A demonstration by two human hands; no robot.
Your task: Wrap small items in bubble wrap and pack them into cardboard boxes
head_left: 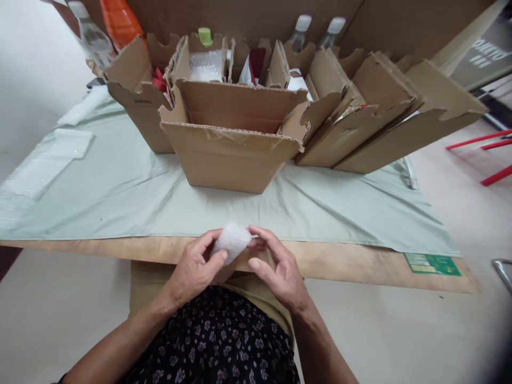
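A small bundle of whitish bubble wrap [234, 241] is held just over the table's front edge; what it may contain is hidden. My left hand [197, 266] grips it from the left, thumb on the near side. On the other side, my right hand [282, 269] has its thumb and fingers apart, with the fingertips at the bundle's right edge; I cannot tell whether they touch it. Beyond the hands stands a cardboard box [236, 160] with an open top and notched walls.
Behind it is a row of similar boxes, one a cardboard box [372, 101] leaning right. Bubble wrap sheets [48, 160] lie at the left on the pale green cloth [132, 197]. An orange bottle [120, 24] and clear bottles stand behind. A green card [432, 264] lies at the front right.
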